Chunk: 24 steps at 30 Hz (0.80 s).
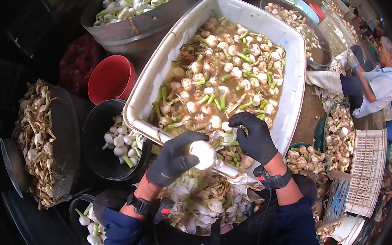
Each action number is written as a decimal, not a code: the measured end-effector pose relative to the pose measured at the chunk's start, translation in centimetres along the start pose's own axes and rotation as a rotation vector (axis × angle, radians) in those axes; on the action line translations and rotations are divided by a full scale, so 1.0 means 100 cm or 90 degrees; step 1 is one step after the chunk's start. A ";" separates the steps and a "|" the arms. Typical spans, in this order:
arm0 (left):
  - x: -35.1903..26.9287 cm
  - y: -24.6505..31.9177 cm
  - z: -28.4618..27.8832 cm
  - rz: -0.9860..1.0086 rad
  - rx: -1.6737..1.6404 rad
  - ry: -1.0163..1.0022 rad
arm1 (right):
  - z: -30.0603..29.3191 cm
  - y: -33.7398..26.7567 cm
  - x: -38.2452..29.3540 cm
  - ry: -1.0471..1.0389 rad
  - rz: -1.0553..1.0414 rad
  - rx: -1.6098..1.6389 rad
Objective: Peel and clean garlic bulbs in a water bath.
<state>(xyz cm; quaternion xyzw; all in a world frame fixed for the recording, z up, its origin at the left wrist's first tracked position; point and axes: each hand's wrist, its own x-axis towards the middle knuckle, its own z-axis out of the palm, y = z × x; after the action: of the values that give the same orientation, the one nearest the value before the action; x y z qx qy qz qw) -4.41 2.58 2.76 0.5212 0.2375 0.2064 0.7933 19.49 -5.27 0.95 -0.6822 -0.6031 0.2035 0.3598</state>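
Note:
My left hand (176, 159), in a black glove, holds a white garlic bulb (202, 155) between thumb and fingers, above the near rim of a large white plastic tub (287, 129). In a black glove too, my right hand (255, 137) is just right of the bulb, fingers curled and apart, beside a pale strip of garlic skin (224, 137); whether it grips the strip I cannot tell. The tub holds murky water with many garlic bulbs (236, 73) with cut green stems. Peeled skins (207, 199) are heaped below my hands.
At left stand a black bucket (92, 149) with white garlic, a red bucket (111, 81) and a dark container (68, 147) of unpeeled garlic. A metal tub (120, 35) of garlic is behind. At right are a white plastic crate (366, 172) and a seated person (378, 83).

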 end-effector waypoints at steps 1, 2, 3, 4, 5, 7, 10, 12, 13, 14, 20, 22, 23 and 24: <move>-0.001 -0.002 -0.001 -0.001 0.000 0.004 | -0.003 -0.011 0.002 -0.003 -0.001 0.002; -0.001 -0.002 -0.002 -0.025 -0.068 0.021 | -0.005 -0.024 0.004 -0.036 -0.047 0.110; 0.001 -0.004 -0.001 -0.049 -0.138 0.034 | -0.006 -0.032 0.005 -0.067 -0.090 0.213; 0.002 -0.004 0.000 -0.059 -0.146 0.036 | -0.005 -0.036 0.003 -0.103 -0.103 0.181; 0.004 -0.005 0.002 -0.058 -0.146 0.036 | -0.004 -0.044 0.002 -0.116 -0.087 0.179; 0.007 -0.007 0.007 -0.089 -0.170 0.042 | 0.002 -0.042 -0.002 -0.067 -0.047 0.163; 0.009 -0.016 0.016 -0.011 0.045 0.054 | 0.007 -0.033 -0.006 -0.038 -0.035 0.146; 0.010 -0.021 0.018 -0.007 0.122 0.056 | 0.012 -0.030 -0.011 -0.030 -0.050 0.114; 0.010 -0.022 0.019 -0.003 0.200 0.059 | 0.015 -0.029 -0.013 -0.024 -0.065 0.083; 0.009 -0.020 0.022 -0.035 0.142 0.063 | 0.019 -0.029 -0.015 -0.001 -0.047 0.108; 0.009 -0.001 0.020 -0.206 0.393 0.020 | 0.027 -0.039 -0.021 0.003 -0.133 -0.047; 0.008 -0.007 0.021 -0.136 0.424 0.034 | 0.030 -0.037 -0.022 0.002 -0.115 -0.032; 0.007 -0.011 0.022 -0.066 0.456 0.048 | 0.032 -0.036 -0.022 0.003 -0.096 -0.016; 0.006 -0.012 0.022 0.004 0.490 0.064 | 0.033 -0.034 -0.021 0.002 -0.098 -0.015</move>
<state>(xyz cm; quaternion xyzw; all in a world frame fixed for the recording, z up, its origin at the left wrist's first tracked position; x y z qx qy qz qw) -2.57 0.88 2.30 0.7708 0.3347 0.1303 0.5261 14.41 -6.48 0.99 -0.6382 -0.6555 0.1669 0.3676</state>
